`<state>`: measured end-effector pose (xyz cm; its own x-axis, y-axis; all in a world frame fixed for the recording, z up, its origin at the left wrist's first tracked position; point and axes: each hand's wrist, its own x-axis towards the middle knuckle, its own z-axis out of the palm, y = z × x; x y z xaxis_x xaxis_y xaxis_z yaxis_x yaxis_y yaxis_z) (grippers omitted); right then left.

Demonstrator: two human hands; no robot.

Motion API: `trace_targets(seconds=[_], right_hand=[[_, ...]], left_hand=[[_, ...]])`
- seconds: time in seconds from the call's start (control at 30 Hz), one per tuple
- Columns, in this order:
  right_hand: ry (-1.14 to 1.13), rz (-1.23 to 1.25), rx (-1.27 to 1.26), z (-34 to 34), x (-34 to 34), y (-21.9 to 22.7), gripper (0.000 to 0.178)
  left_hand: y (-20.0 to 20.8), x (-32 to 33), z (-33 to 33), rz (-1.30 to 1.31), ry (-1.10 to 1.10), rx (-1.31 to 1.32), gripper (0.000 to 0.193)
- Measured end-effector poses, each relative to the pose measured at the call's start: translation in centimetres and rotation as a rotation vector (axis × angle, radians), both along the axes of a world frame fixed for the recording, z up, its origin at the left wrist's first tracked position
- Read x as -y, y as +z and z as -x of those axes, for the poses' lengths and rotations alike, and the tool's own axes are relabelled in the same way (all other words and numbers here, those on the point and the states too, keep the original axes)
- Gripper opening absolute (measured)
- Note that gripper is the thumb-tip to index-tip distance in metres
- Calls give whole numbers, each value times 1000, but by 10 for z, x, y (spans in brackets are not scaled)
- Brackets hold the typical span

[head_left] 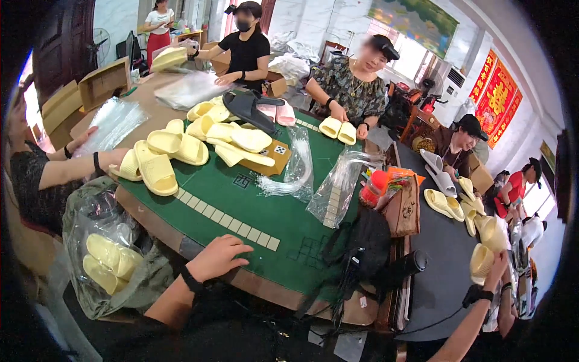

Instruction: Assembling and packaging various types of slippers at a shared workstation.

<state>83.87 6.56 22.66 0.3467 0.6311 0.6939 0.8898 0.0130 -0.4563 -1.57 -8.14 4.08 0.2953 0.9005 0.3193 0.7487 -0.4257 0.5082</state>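
Note:
My left hand (221,257) rests at the near edge of the green mat, fingers stretched out, with nothing in it. It is close to a row of small pale tiles (235,224). Far to the right, my right hand (498,270) is closed on a pale yellow slipper (480,264) above the dark grey table (431,301); its fingers are partly hidden. More yellow slippers (443,204) and a grey-white slipper (438,172) lie beyond it. Across the green mat is a pile of yellow slippers (181,145), with a black slipper (250,110) and pink slippers (276,111).
Bags of white ties (295,166) lie mid-mat. A black bag (365,253), a brown bag (405,208) and a red-lidded jar (375,187) stand between the tables. A plastic bag of slippers (111,259) is at left. Several people work around the tables.

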Motion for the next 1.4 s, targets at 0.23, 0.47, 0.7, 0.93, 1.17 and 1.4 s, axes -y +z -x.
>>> trace_targets(seconds=[0.23,0.47,0.7,0.93,1.17,1.4], right_hand=[[651,101,-190,281,62,95,24],[1195,562,99,516,33,8,21],[1380,245,524,644,4,-118,31],[1181,289,345,611,42,-137,27],[1183,333,323,602,85,-153,25],[1095,305,228,620,36,-130,19]], left_hand=[[-4,15,1,0,-102,77,35],[-5,57,38,19,47,102,37],[-14,90,64,32,201,165,36],[-26,81,67,15,285,291,29],[-9,15,19,-276,139,108,23],[-9,-10,-5,-329,78,42,24]])
